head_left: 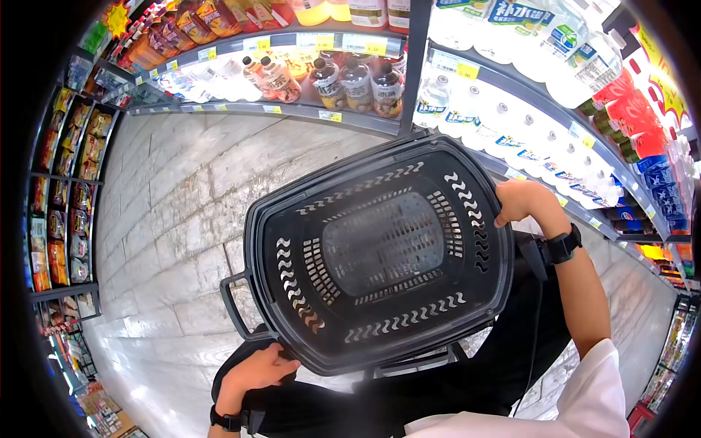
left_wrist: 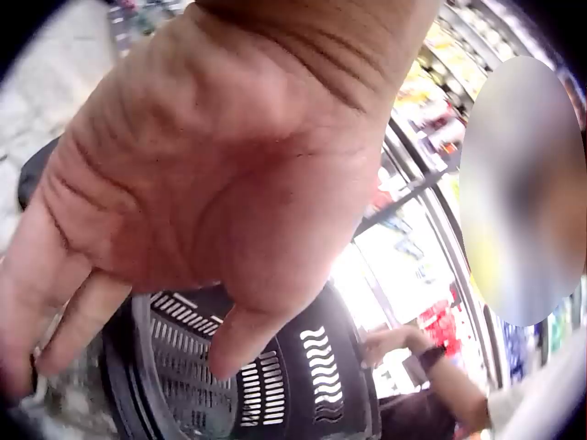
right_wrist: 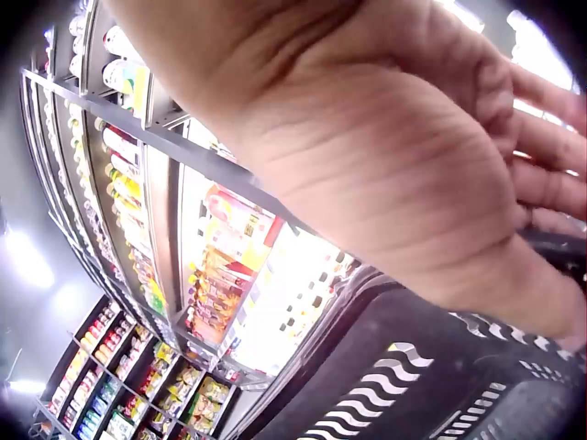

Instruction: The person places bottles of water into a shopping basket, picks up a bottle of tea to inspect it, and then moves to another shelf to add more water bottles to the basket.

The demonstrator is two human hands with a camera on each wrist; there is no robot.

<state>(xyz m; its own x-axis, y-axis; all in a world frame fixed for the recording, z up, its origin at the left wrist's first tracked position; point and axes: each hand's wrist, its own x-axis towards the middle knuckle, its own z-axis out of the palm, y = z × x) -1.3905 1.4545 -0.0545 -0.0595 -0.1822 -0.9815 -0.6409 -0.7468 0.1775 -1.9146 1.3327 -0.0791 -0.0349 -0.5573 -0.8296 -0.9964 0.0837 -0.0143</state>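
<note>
A black shopping basket [head_left: 383, 248] with slotted walls stands tilted before the person's knees, its inside facing up and nothing seen in it. At its right rim, the right hand [head_left: 527, 204] grips the edge, thumb on the inner side; the right wrist view shows this hand [right_wrist: 394, 174] with the rim between thumb and fingers. By the lower left corner, near a looped black handle [head_left: 237, 306], lies the left hand [head_left: 259, 371]. In the left wrist view that hand [left_wrist: 202, 174] has its fingers extended and its thumb in front of the basket [left_wrist: 321, 367].
Lit shelves of bottled drinks [head_left: 356, 84] run across the top, with more bottles [head_left: 504, 135] along the right. Racks of packaged snacks [head_left: 80, 190] stand at the left. Grey floor tiles [head_left: 164, 233] show between racks and basket. The person's dark-clothed legs [head_left: 431, 390] are close below the basket.
</note>
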